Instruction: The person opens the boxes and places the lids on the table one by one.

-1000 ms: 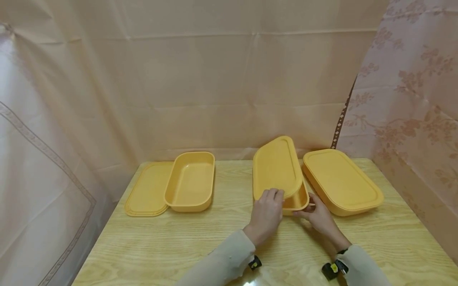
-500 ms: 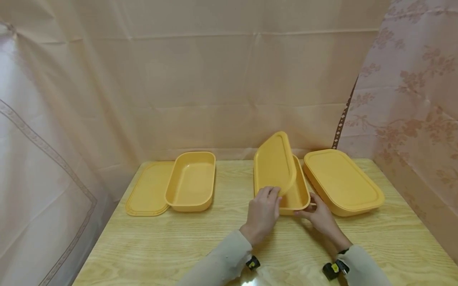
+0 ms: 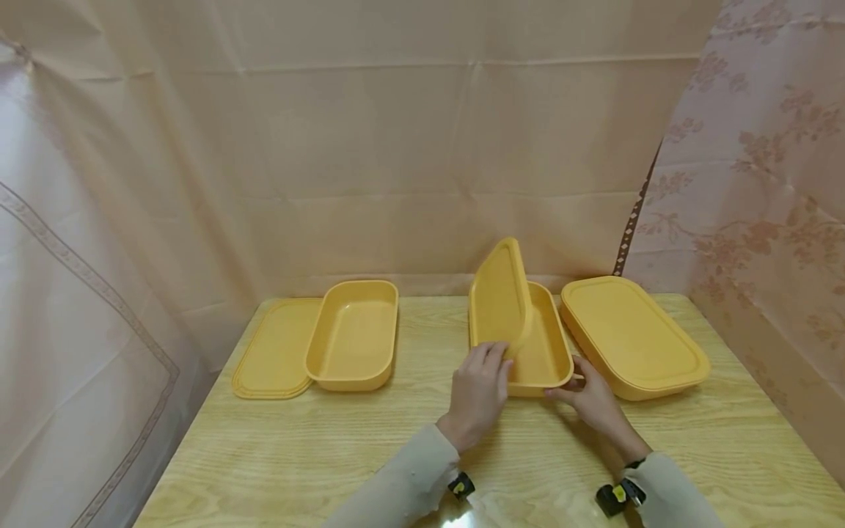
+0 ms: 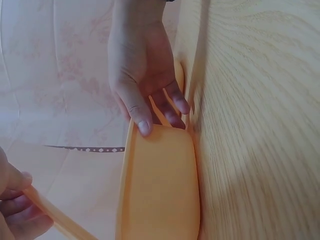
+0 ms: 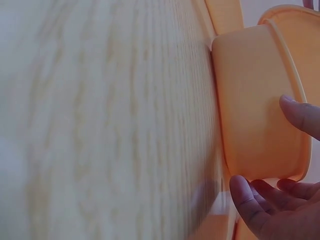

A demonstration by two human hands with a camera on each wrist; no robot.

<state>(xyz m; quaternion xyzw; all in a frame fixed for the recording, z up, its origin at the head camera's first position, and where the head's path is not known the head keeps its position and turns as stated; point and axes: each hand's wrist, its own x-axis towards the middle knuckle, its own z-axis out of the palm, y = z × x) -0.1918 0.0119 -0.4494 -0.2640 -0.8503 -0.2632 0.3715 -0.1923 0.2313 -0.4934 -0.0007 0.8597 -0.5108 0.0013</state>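
In the head view my left hand [image 3: 478, 392] pinches the near edge of a yellow lid [image 3: 499, 297], which stands steeply tilted over the left side of an open yellow box [image 3: 543, 345]. In the left wrist view those fingertips hold the lid's rim [image 4: 59, 215]. My right hand [image 3: 593, 400] grips the box's near right corner. Its thumb [image 5: 300, 114] lies on the front wall, and the other fingers curl by the side, as the right wrist view shows. The box sits on the wooden table [image 3: 370, 455]; its visible inside is bare.
Close to the right of the box is a lidded yellow box [image 3: 634, 334]. Farther left, an open yellow box [image 3: 353, 334] overlaps a flat yellow lid [image 3: 277, 352]. A beige curtain [image 3: 356, 147] hangs behind the table, and a floral cloth [image 3: 766, 242] at the right.
My left hand has moved slightly left, tipping the lid steeper and uncovering more of the box's inside. The right hand keeps its grip on the corner.
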